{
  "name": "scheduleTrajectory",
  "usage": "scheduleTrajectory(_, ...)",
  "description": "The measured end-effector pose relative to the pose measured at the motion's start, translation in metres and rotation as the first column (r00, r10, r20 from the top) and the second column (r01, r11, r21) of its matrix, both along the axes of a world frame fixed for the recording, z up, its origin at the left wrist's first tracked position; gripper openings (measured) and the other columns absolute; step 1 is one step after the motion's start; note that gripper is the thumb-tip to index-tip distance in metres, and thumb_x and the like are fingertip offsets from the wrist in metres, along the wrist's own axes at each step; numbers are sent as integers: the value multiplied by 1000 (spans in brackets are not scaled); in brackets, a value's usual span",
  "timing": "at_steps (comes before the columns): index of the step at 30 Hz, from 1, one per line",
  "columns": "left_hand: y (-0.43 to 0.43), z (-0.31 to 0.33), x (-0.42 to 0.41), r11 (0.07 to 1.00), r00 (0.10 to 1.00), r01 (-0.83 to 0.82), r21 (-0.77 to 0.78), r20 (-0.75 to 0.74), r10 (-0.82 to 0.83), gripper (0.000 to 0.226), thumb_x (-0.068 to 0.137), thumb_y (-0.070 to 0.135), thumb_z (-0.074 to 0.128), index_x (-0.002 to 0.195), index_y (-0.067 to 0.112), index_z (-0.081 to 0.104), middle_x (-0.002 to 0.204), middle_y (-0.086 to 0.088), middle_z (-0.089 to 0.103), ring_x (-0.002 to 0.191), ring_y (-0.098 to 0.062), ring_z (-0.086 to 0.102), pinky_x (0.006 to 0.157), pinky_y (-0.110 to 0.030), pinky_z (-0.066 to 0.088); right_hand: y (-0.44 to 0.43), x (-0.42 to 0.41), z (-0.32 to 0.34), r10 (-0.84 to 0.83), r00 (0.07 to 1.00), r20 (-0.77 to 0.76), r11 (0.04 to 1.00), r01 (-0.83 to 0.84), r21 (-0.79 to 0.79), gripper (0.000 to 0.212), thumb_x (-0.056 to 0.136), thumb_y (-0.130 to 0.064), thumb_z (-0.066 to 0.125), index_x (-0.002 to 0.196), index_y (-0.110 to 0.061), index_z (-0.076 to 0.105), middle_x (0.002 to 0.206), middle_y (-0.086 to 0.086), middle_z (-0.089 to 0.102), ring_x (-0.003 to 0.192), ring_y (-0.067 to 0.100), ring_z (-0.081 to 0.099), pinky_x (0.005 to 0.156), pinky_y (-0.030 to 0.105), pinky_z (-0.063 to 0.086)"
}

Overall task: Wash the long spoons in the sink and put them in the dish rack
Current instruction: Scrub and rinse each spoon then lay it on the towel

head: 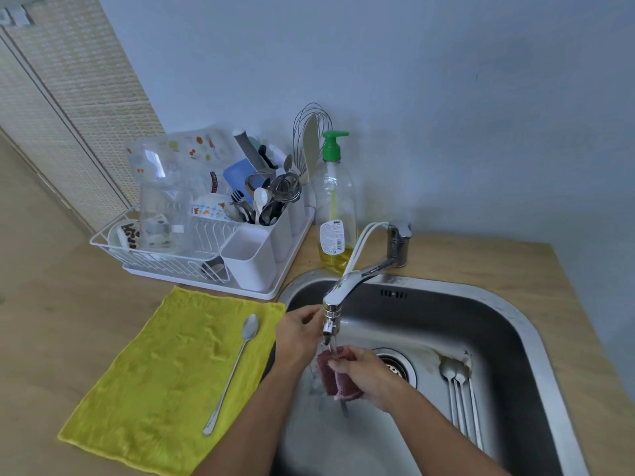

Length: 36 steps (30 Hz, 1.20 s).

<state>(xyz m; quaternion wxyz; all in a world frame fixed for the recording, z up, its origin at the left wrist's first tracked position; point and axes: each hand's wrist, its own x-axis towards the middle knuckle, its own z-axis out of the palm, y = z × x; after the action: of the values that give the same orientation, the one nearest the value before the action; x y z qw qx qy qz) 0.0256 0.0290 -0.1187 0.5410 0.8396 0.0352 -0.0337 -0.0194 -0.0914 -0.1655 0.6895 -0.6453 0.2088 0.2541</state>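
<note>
**A:** Scrubbing was on. The right hand (pixel 360 372) was clamped round a maroon scrub pad (pixel 335 376), w/ the pad folded over one long spoon (pixel 343 408) just below the tap spout (pixel 331 314) and water running onto it.

**B:** How tight was that grip?

**A:** Fingers and thumb were curled right round, no gap. Only the handle tip poked out under the pad.

**B:** And the left hand (pixel 299 333)?

**A:** It sat just left of the spout, fingers bent toward it, tips hidden behind the chrome. Prob steadying the spoon's top end, but I couldn't tell if it pinched anything.

**B:** How to do this bit well?

**A:** My read: best was to run the pad the full length, bowl to tip, and turn the spoon so both faces got rubbed. It needed to stay in the stream so the suds cleared. The top end wanted a firm hold, since a wet handle could slip thru the pad.

**B:** Where were the others?

**A:** More long spoons (pixel 458 389) lay on the sink (pixel 446 305) floor right of the spout, beyond the drain (pixel 395 367). One washed-looking spoon (pixel 233 369) lay on a yellow cloth (pixel 154 372) left of the spout. The dish rack (pixel 113 245) stood behind and left of the spout, pretty full, though its front cutlery cup (pixel 249 259) looked free. I'd call it roughly mid-task.
</note>
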Motion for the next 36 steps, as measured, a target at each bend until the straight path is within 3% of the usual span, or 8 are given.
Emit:
scheduleTrajectory(5, 2, 8, 18, 984, 995, -101, -149, 1, 102, 12, 89, 18, 64, 93, 14, 75, 67, 4, 68, 45, 3, 53, 46, -11, 44, 0, -1, -10, -29, 998, -53, 998, 31, 45, 15, 90, -6, 66, 91, -21, 69, 95, 11, 68, 78, 25, 67, 59, 37, 58)
scheduleTrajectory(10, 0, 9, 29, 948, 988, -151, -279, -75, 135, 15, 90, 18, 64, 99, 10, 73, 76, -9, 69, 60, -16, 59, 49, -18, 53, -7, -6, -24, 22, 997, -77, 1000, -24, -20, 23, 87, 1, 64, 92, -20, 71, 86, 7, 70, 72, 22, 66, 53, 34, 57)
scheduleTrajectory(17, -1, 8, 27, 967, 991, -131, -219, -33, 127, 13, 90, 13, 63, 99, 10, 73, 73, -7, 68, 46, -2, 54, 45, -11, 46, -32, -18, -32, 98, 985, -139, 966, -128, -224, 29, 89, 8, 51, 90, -10, 73, 46, 9, 59, 31, 17, 51, 36, 25, 48)
scheduleTrajectory(21, 0, -1, 5, 990, 999, 5, -143, -31, -10, 13, 87, 0, 62, 89, 5, 74, 60, 5, 66, 46, 1, 52, 45, -10, 43, -47, -20, -24, 45, 990, -133, 957, -81, -277, 27, 91, 2, 52, 99, -11, 74, 44, 8, 55, 31, 18, 49, 42, 24, 46)
scheduleTrajectory(24, 0, -11, -11, 986, 994, 28, -164, -101, -45, 23, 82, -9, 63, 83, 10, 75, 70, -2, 69, 58, -5, 60, 54, -14, 51, -53, -19, -15, 0, 994, -112, 953, -34, -302, 24, 89, 1, 54, 99, -11, 72, 53, 11, 59, 40, 21, 53, 50, 29, 49)
scheduleTrajectory(27, 2, -20, -22, 979, 984, 25, -204, -167, -60, 19, 84, 4, 68, 76, 20, 73, 74, -5, 70, 65, -16, 64, 59, -23, 58, -55, -19, -5, -44, 993, -106, 952, 9, -307, 20, 89, -2, 59, 91, -18, 71, 68, 11, 64, 55, 23, 59, 57, 32, 53)
scheduleTrajectory(31, 7, -25, -36, 968, 973, 89, -232, -189, -135, 12, 87, 17, 68, 79, 13, 74, 69, -8, 67, 59, -17, 59, 48, -21, 48, -55, -22, -1, -63, 993, -97, 946, 29, -322, 18, 87, -7, 63, 89, -24, 69, 89, 10, 70, 71, 24, 64, 67, 34, 56)
scheduleTrajectory(36, 11, -27, -44, 978, 973, 161, -133, -144, -180, 13, 88, 23, 66, 85, 18, 78, 69, -4, 71, 57, -10, 61, 53, -21, 50, -52, -28, 4, -42, 996, -83, 951, 14, -309, 21, 88, -7, 61, 91, -26, 68, 90, 9, 70, 73, 23, 63, 67, 33, 52)
